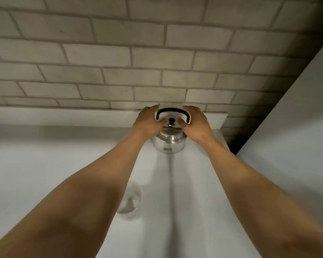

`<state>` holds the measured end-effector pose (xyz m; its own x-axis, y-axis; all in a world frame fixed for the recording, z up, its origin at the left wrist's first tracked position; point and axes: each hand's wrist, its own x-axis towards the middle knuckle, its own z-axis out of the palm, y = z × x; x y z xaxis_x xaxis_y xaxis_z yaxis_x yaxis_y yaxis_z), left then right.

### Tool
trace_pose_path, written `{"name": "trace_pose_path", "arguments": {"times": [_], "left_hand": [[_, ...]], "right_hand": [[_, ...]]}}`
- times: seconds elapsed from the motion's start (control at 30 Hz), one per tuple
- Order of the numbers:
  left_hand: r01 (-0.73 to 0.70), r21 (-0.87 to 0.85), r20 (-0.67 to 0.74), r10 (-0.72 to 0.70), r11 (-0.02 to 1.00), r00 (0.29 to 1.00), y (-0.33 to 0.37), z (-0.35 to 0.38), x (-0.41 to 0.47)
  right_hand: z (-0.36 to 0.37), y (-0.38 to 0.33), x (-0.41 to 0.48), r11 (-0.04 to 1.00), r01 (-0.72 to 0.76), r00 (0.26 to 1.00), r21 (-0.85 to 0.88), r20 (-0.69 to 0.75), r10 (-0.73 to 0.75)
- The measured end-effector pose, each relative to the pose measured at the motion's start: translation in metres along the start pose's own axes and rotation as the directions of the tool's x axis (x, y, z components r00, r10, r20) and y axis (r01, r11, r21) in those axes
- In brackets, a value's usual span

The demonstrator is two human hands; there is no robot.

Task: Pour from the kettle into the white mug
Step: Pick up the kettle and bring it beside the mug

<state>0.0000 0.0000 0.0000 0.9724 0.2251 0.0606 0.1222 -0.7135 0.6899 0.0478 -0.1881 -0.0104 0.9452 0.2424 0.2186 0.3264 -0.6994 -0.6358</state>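
A shiny steel kettle (168, 144) with a black arched handle and a small black lid knob stands at the back of the white counter (190, 192), close to the brick wall. My left hand (147, 121) clasps the left end of the handle, its thumb reaching toward the knob. My right hand (196, 123) clasps the right end in the same way. Both forearms stretch forward from the bottom corners of the view. The kettle's spout is hidden. No white mug shows anywhere in view.
A clear drinking glass (132, 200) stands on the counter near me, partly behind my left forearm. A low white ledge (63, 116) runs along the wall behind the kettle. A tall white panel (296, 127) closes off the right side.
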Motion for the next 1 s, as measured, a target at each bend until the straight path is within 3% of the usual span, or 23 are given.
{"name": "trace_pose_path", "arguments": {"times": [0.13,0.27,0.43,0.63,0.83,1.0], "left_hand": [[0.014,0.003,-0.029,-0.013,1.000,0.999,-0.002,0.013,0.029],[-0.013,0.006,0.033,0.013,1.000,0.999,-0.007,0.026,0.044],[-0.089,-0.011,-0.056,0.089,0.996,0.995,-0.016,0.029,0.046],[-0.149,-0.041,-0.027,0.148,0.988,0.989,-0.008,0.015,0.030],[-0.222,-0.034,-0.014,0.222,0.974,0.975,0.025,-0.020,-0.019],[-0.281,-0.026,-0.116,0.276,0.959,0.954,0.037,-0.051,-0.078]], "right_hand": [[0.001,0.012,0.030,0.999,0.018,0.993,0.026,0.116,-0.021],[0.009,0.027,0.044,0.999,0.034,0.965,0.038,0.258,-0.043],[0.017,0.036,0.051,0.990,0.109,0.976,0.093,0.178,-0.124],[0.000,0.021,0.043,0.979,0.169,0.959,0.112,0.210,-0.190],[-0.035,-0.022,0.001,0.958,0.250,0.966,0.140,0.034,-0.257],[-0.066,-0.051,-0.054,0.955,0.281,0.959,0.100,-0.056,-0.276]]}}
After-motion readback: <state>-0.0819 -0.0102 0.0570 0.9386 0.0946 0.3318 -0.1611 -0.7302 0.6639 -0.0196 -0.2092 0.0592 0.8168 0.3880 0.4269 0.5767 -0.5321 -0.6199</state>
